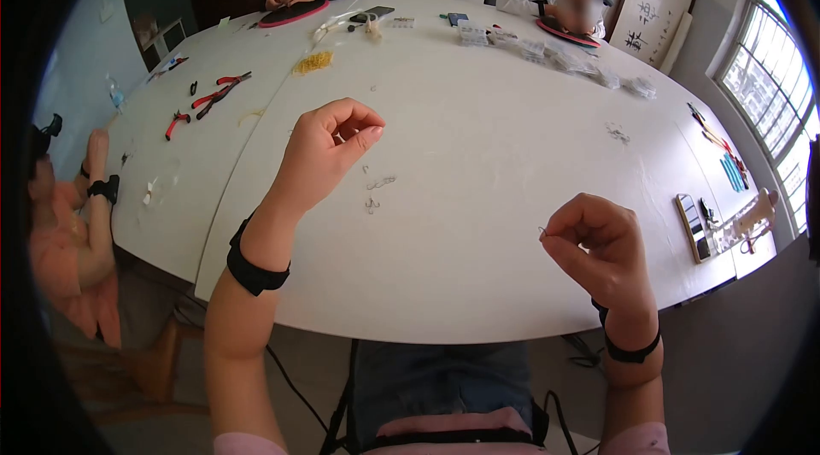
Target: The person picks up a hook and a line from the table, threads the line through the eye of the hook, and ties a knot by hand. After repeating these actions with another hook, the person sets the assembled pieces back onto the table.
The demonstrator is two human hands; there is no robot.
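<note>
My left hand (329,147) is raised over the table, thumb and index fingertips pressed together. Whatever may be between them is too small to make out. Lower and to the right, my right hand (598,246) pinches a small thin wire piece (542,233), whose tip pokes out past the fingertips. Below my left hand on the white table (461,275) lie a short row of small metal wire pieces (382,182) and a little cluster of metal hooks (371,205). The two hands are well apart.
Red-handled pliers (220,94) and cutters (177,124) lie at left, with a yellow pile (313,63) behind. Clear bags and boxes (547,53) line the back right. A phone (693,228) rests at right. Several people sit around the table.
</note>
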